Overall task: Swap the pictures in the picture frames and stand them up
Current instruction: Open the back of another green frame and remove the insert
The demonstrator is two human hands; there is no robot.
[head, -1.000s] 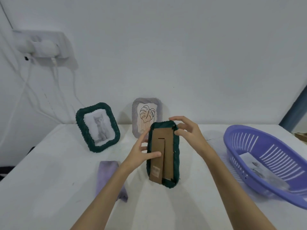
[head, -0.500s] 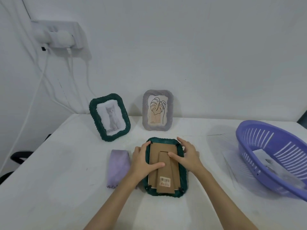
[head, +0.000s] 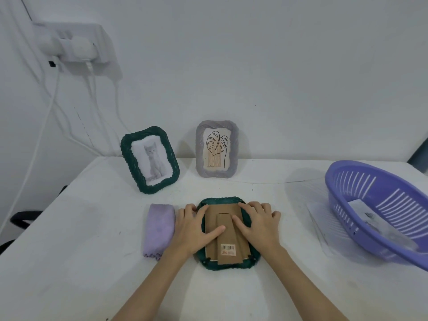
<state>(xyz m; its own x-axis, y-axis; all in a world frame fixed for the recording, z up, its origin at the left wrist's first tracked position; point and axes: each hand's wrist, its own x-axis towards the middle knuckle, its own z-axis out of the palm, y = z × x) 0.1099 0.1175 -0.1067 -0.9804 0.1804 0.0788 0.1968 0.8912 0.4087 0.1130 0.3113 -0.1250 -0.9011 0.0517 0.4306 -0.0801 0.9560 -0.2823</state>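
A dark green woven frame (head: pixel 220 201) lies face down on the white table (head: pixel 81 262), its brown cardboard back (head: pixel 228 249) with a barcode sticker facing up. My left hand (head: pixel 194 228) rests on the frame's left side, thumb on the cardboard stand. My right hand (head: pixel 257 224) lies on its right side, thumb also on the stand. Both hands press with fairly straight fingers. A second green frame (head: pixel 150 159) with a cat picture stands at the back left. A grey frame (head: pixel 217 149) with a leaf drawing stands against the wall.
A folded lilac cloth (head: pixel 159 229) lies just left of the flat frame. A purple slotted basket (head: pixel 379 212) with papers inside sits at the right edge. A wall socket (head: pixel 74 46) with white cables hangs at the upper left.
The green frame was held up tilted off the table; both hands have laid it flat, face down, and now press on its back. The camera has tilted down.
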